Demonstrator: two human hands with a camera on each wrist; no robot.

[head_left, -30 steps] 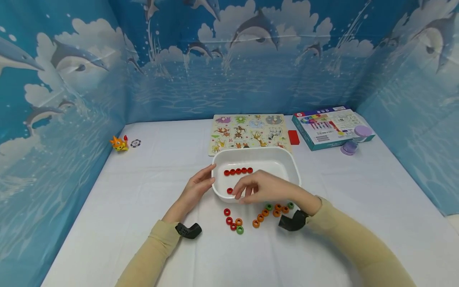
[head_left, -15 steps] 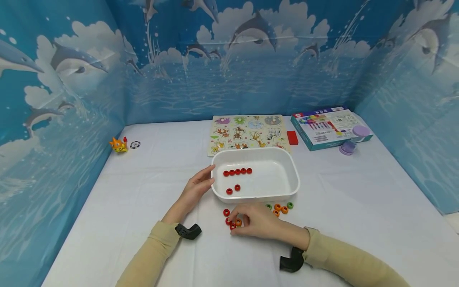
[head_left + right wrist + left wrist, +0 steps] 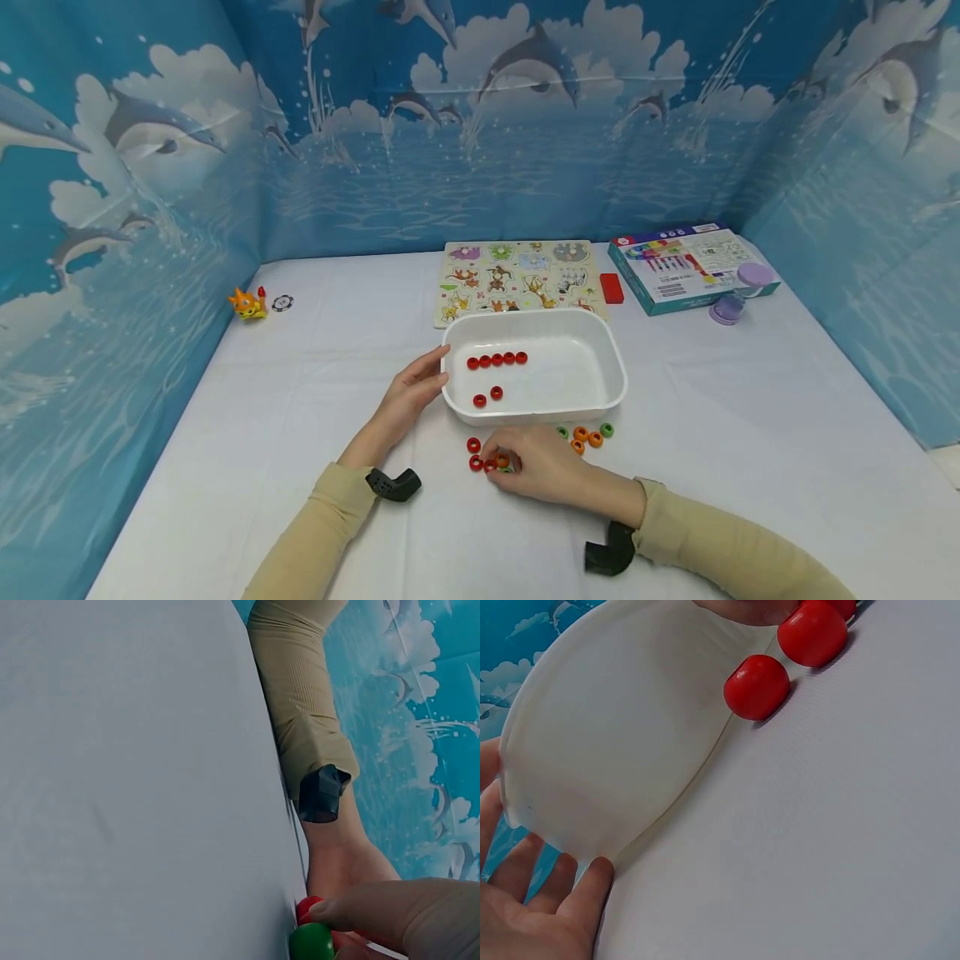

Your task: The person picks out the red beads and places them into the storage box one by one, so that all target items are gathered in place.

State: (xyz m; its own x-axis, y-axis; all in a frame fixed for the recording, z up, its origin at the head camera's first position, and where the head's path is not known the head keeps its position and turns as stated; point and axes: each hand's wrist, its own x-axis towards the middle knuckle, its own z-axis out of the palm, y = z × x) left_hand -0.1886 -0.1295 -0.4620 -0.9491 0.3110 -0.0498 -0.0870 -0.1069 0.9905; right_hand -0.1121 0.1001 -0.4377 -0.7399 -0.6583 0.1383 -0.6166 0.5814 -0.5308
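A white plastic tray (image 3: 558, 379) holds a row of several red beads (image 3: 497, 360) and two more red beads nearer its front wall. My left hand (image 3: 411, 390) rests its extended fingers against the tray's left end; in the left wrist view the fingers (image 3: 591, 896) touch the outer wall. Just in front of the tray, my right hand (image 3: 542, 463) pinches a red bead (image 3: 490, 467) low at the tabletop. An orange bead (image 3: 502, 461) lies within its curled fingers. The right wrist view shows the thumb at the red bead, next to a green bead (image 3: 311, 942).
Two loose red beads (image 3: 474, 445) lie left of my right hand, orange and green beads (image 3: 596, 438) to its right. Behind the tray are an animal puzzle board (image 3: 517, 279), a red block (image 3: 612, 288), a box (image 3: 686, 271) and a purple tub (image 3: 727, 310). A small orange toy (image 3: 247, 303) stands far left.
My right hand has come down from over the tray to the beads in front, leaving two red beads by the tray's front wall. The beads under its fingers have shifted slightly. My left hand stays put.
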